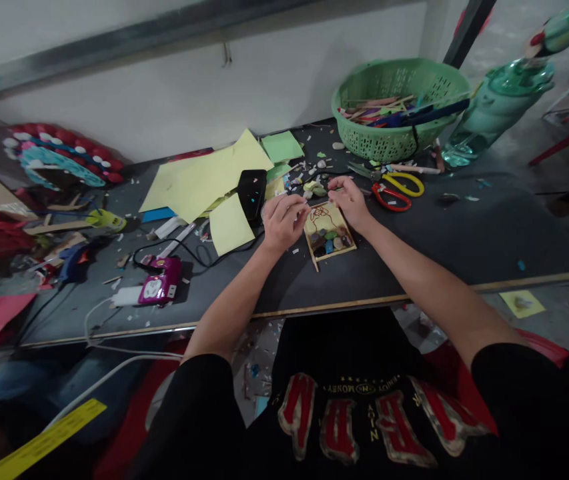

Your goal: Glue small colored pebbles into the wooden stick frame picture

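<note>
A small framed panel (337, 245) lies on the dark table, with coloured stones along its lower part and a red string on its yellow upper part. My left hand (285, 220) is at the panel's upper left corner, its fingertips pinched together; what they hold, if anything, is too small to make out. At the upper right corner is my right hand (350, 202), fingers bent around the frame's edge near some small stones (315, 189). Whether it grips the frame or a small piece is unclear.
Behind are a green basket (379, 141) of sticks, scissors (391, 197) and a bottle figure (509, 100). Yellow paper (189, 180), a black phone (251, 193) and a purple power adapter (167, 281) with cables lie left. Paper scraps are scattered about.
</note>
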The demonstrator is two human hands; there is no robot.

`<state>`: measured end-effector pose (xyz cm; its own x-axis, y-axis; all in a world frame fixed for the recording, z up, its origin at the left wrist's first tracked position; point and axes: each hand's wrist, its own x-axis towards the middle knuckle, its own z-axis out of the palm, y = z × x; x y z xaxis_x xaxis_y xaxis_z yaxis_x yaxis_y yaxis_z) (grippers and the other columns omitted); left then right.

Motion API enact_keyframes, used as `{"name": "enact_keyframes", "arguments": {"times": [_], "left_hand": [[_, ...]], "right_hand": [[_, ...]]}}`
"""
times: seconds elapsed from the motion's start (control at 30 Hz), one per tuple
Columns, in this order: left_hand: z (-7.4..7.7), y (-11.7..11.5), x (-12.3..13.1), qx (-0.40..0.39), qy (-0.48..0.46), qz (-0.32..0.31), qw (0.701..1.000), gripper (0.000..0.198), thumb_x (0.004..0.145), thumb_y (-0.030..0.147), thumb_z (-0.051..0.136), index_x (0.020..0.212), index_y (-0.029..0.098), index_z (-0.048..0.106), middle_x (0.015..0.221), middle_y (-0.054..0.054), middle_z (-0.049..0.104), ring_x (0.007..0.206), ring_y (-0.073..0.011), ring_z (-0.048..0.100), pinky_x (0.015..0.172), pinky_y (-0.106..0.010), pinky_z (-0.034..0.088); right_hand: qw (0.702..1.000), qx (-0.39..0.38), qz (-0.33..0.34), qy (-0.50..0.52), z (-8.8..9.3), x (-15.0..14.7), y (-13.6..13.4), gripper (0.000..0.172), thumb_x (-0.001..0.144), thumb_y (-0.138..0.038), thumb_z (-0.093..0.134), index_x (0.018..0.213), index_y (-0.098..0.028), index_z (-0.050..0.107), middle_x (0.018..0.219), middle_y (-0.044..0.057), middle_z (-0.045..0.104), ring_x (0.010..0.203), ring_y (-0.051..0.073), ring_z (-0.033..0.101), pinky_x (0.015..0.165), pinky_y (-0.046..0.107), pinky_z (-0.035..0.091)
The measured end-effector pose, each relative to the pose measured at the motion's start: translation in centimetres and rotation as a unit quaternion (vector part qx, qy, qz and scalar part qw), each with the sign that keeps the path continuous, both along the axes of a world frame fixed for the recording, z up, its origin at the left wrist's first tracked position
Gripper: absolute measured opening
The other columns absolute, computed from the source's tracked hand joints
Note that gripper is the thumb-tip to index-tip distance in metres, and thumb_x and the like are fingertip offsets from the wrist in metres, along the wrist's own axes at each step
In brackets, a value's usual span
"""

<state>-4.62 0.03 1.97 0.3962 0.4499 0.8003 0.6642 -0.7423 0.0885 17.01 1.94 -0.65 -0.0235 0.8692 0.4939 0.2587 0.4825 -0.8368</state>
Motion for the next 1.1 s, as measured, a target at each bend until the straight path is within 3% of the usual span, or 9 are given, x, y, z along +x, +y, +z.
{"name": "enact_keyframes", "arguments": {"times": [0.1,0.17,0.27,0.47,0.63,0.73,0.87,0.97,1.1], "left_hand": [[-0.5,0.5,-0.3,-0.007,0.0,-0.019,1.0,0.029,0.092,0.053,0.06,0.096,0.026,0.069,0.106,-0.007,0.073,0.105,-0.0226,0.065,0.1,-0.042,0.045],[-0.9,0.9,-0.6,-0.018,0.01,-0.008,1.0,0.042,0.086,0.064,0.061,0.1,0.026,0.069,0.108,-0.008,0.072,0.107,-0.0234,0.065,0.103,-0.042,0.045],[-1.2,1.4,-0.9,-0.051,0.02,0.021,0.998,0.056,0.081,0.074,0.057,0.105,0.024,0.068,0.111,-0.009,0.072,0.112,-0.0239,0.064,0.107,-0.04,0.045],[-0.8,1.6,-1.3,-0.094,0.046,0.037,0.994,0.047,0.086,0.067,0.058,0.103,0.025,0.07,0.115,-0.008,0.071,0.115,-0.0235,0.063,0.11,-0.039,0.044],[0.0,1.7,-1.3,-0.106,0.014,0.046,0.993,0.024,0.094,0.045,0.058,0.102,0.027,0.072,0.12,-0.008,0.069,0.118,-0.0246,0.061,0.112,-0.044,0.041],[0.4,1.3,-0.5,-0.119,-0.043,0.061,0.99,0.024,0.093,0.041,0.061,0.108,0.026,0.072,0.124,-0.009,0.066,0.123,-0.0265,0.056,0.113,-0.048,0.039],[0.2,0.8,0.8,-0.134,-0.071,0.053,0.987,0.019,0.089,0.042,0.068,0.095,0.025,0.075,0.118,-0.007,0.067,0.116,-0.0244,0.057,0.106,-0.047,0.044],[-0.3,0.6,1.4,-0.131,-0.083,0.057,0.986,0.016,0.089,0.036,0.068,0.085,0.024,0.076,0.108,-0.006,0.068,0.11,-0.022,0.058,0.101,-0.044,0.046],[-0.5,0.6,1.6,-0.104,-0.099,0.079,0.986,0.011,0.086,0.03,0.07,0.079,0.023,0.075,0.099,-0.005,0.067,0.102,-0.0202,0.058,0.097,-0.042,0.047]], "right_hand": [[0.994,-0.061,0.073,0.056,0.6,0.1,-0.3,0.055,0.078,-0.071,0.064,0.096,-0.02,0.07,0.085,0.002,0.067,0.066,0.012,0.056,0.06,0.025,0.046],[0.987,-0.088,0.133,0.018,1.1,-0.1,-1.0,0.053,0.076,-0.068,0.068,0.092,-0.019,0.074,0.077,0.001,0.068,0.06,0.011,0.052,0.056,0.025,0.041],[0.981,-0.105,0.157,-0.041,1.8,-0.6,-2.1,0.049,0.075,-0.066,0.07,0.084,-0.018,0.077,0.069,0.001,0.068,0.052,0.009,0.045,0.051,0.026,0.035],[0.992,-0.084,0.076,-0.057,2.0,-0.5,-2.1,0.04,0.077,-0.058,0.072,0.08,-0.018,0.079,0.07,0.003,0.071,0.054,0.011,0.05,0.054,0.027,0.038],[0.999,-0.032,-0.037,0.006,1.3,0.8,-0.9,0.04,0.087,-0.054,0.063,0.099,-0.02,0.079,0.099,0.008,0.077,0.086,0.022,0.069,0.08,0.037,0.053],[1.0,-0.013,-0.008,0.002,1.3,0.9,-1.0,0.039,0.089,-0.053,0.06,0.105,-0.022,0.078,0.104,0.008,0.076,0.096,0.023,0.068,0.089,0.041,0.053],[0.997,-0.001,0.049,-0.065,1.6,-0.2,-2.1,0.031,0.09,-0.044,0.06,0.105,-0.025,0.079,0.108,0.007,0.07,0.1,0.023,0.066,0.082,0.04,0.056],[0.995,0.03,0.042,-0.088,1.5,-1.0,-2.4,0.029,0.089,-0.039,0.06,0.105,-0.024,0.079,0.115,0.009,0.066,0.106,0.024,0.064,0.089,0.044,0.055],[0.992,0.056,0.018,-0.115,1.1,-1.4,-2.0,0.03,0.089,-0.044,0.062,0.106,-0.025,0.079,0.124,0.009,0.063,0.099,0.022,0.063,0.095,0.048,0.054]]}}
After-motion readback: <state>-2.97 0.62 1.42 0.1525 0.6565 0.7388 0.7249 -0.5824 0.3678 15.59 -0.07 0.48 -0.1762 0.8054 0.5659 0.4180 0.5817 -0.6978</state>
